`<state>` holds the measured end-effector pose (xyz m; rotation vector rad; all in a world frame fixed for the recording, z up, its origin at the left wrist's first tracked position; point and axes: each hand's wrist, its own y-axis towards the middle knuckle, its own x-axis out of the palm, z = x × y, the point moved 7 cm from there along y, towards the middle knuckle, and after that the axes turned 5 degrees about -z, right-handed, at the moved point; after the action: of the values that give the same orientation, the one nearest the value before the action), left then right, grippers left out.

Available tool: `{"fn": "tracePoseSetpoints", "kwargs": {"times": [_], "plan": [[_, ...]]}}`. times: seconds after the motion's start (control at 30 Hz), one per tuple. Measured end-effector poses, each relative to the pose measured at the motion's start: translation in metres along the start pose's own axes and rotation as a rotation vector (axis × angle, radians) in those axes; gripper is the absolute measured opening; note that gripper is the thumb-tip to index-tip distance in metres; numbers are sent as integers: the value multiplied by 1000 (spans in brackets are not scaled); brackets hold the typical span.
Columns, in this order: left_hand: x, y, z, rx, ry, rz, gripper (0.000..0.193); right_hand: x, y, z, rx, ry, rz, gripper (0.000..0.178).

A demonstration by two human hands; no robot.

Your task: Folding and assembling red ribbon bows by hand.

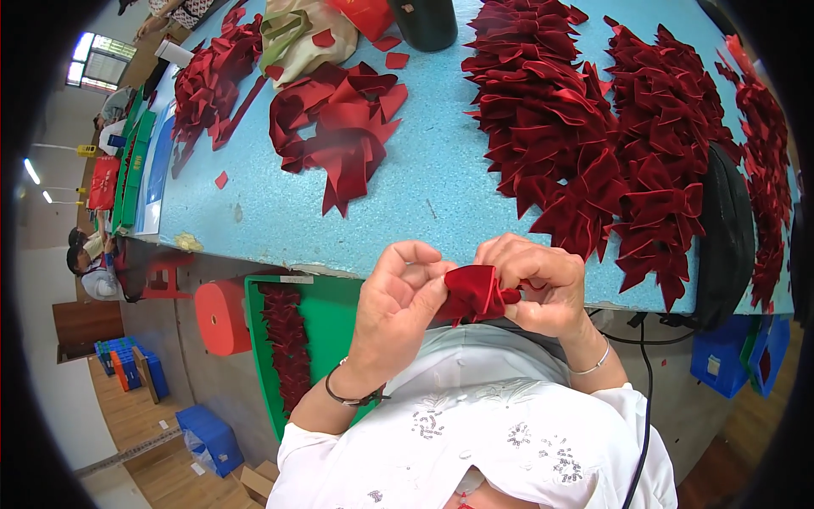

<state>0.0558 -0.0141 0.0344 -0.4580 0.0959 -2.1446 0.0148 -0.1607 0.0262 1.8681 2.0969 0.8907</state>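
Between my hands, just off the table's front edge, is a dark red velvet bow (471, 293). My left hand (397, 301) pinches its left side with thumb and fingers. On its right side my right hand (541, 280) grips the fabric, the fingers curled over it. The bow's underside is partly hidden by my fingers. Beyond my right hand, long overlapping rows of finished red bows (543, 110) cover the table. A loose heap of red fabric pieces (339, 127) lies farther off to the left.
The light blue tabletop (246, 204) carries another red fabric pile (216, 81), a pale cloth bag (309, 34) and a dark cup (426, 21). A green bin (339, 318) with a row of bows stands below at left, beside a red stool (223, 316). A black bag (727, 242) hangs at the right edge.
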Motion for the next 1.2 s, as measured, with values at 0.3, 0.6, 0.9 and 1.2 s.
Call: {"fn": "tracePoseSetpoints", "kwargs": {"times": [0.3, 0.6, 0.9, 1.2], "plan": [[0, 0, -4, 173, -2, -27, 21, -1, -8, 5, 132, 32, 71, 14], [16, 11, -9, -74, -195, -201, 30, -1, -7, 5, 173, 232, 19, 13], [15, 26, -4, 219, 328, -298, 29, -10, -18, 23, 396, 262, 78, 9], [8, 22, -17, 293, 160, -26, 20, -13, -25, 38, 514, 427, 282, 13]]}}
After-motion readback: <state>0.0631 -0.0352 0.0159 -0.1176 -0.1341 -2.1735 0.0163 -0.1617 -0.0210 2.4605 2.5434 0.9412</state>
